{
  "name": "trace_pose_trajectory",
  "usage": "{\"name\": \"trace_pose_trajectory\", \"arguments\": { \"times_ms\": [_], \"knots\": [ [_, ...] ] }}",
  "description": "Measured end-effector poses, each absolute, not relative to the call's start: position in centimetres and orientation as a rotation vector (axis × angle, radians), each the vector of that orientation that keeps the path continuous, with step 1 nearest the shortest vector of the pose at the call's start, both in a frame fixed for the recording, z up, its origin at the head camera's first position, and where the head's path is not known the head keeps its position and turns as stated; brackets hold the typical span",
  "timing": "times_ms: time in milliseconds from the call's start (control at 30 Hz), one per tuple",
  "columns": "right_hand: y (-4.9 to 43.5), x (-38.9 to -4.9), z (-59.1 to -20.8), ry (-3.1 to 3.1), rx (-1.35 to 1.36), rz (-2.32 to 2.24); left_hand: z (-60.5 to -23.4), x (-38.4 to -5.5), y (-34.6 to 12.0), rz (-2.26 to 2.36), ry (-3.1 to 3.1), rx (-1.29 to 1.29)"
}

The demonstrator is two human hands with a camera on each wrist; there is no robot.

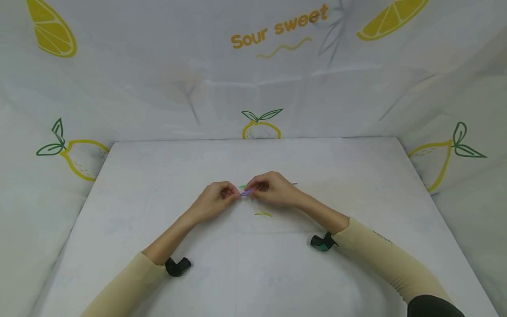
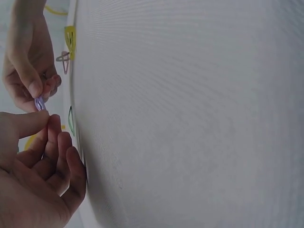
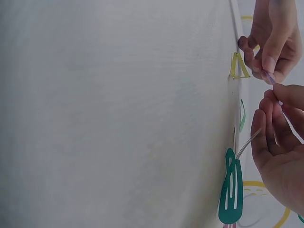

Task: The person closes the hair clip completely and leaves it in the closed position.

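Observation:
A purple snap hair clip spans the small gap between the two hands above the table. My left hand pinches one end of it between thumb and fingertip. The other end is pinched by my right hand, whose fingers hide part of it. Just behind the purple clip lies a light green hair clip, partly covered by the hands. Nearer the body a yellow hair clip rests with its parts spread apart. In the right wrist view a teal hair clip stands beneath the right hand, its thin metal tongue raised.
The white table carries these clips near its middle. Something pink with a grey loop shows beside the yellow clip in the left wrist view. White cloth printed with lemons closes off the back and sides.

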State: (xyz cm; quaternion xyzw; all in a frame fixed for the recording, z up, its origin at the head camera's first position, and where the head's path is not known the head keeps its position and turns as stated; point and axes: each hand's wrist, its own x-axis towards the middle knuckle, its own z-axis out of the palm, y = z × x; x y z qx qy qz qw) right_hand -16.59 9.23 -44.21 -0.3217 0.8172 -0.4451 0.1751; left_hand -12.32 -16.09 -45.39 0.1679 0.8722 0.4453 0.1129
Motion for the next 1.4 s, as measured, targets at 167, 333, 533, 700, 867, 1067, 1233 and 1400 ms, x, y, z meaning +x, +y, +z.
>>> {"name": "trace_pose_trajectory", "arguments": {
  "times_ms": [167, 333, 533, 700, 867, 1067, 1233, 1400],
  "knots": [
    [9.29, -16.59, -44.23, 2.322, -0.896, -1.264, -45.48, -12.40, -15.88, 1.257, 2.586, 0.501],
    [9.35, -16.58, -44.29, 2.324, -0.877, -1.235, -45.48, -12.31, -15.55, 1.182, 2.623, 0.467],
    [9.35, -16.52, -44.39, 2.321, -0.863, -1.195, -45.15, -11.98, -15.19, 1.112, 2.648, 0.430],
    [9.38, -16.49, -44.55, 2.308, -0.905, -1.168, -45.26, -11.99, -15.17, 1.068, 2.691, 0.418],
    [9.35, -16.56, -44.74, 2.303, -0.939, -1.147, -45.24, -12.00, -15.18, 1.058, 2.695, 0.415],
    [9.16, -16.76, -44.67, 2.336, -0.928, -1.123, -45.33, -12.22, -15.24, 1.065, 2.687, 0.419],
    [9.07, -16.86, -44.53, 2.349, -0.923, -1.104, -45.18, -12.28, -15.12, 1.062, 2.684, 0.418],
    [8.94, -16.94, -44.43, 2.353, -0.903, -1.063, -45.18, -12.31, -15.05, 1.050, 2.686, 0.416]
  ]
}}
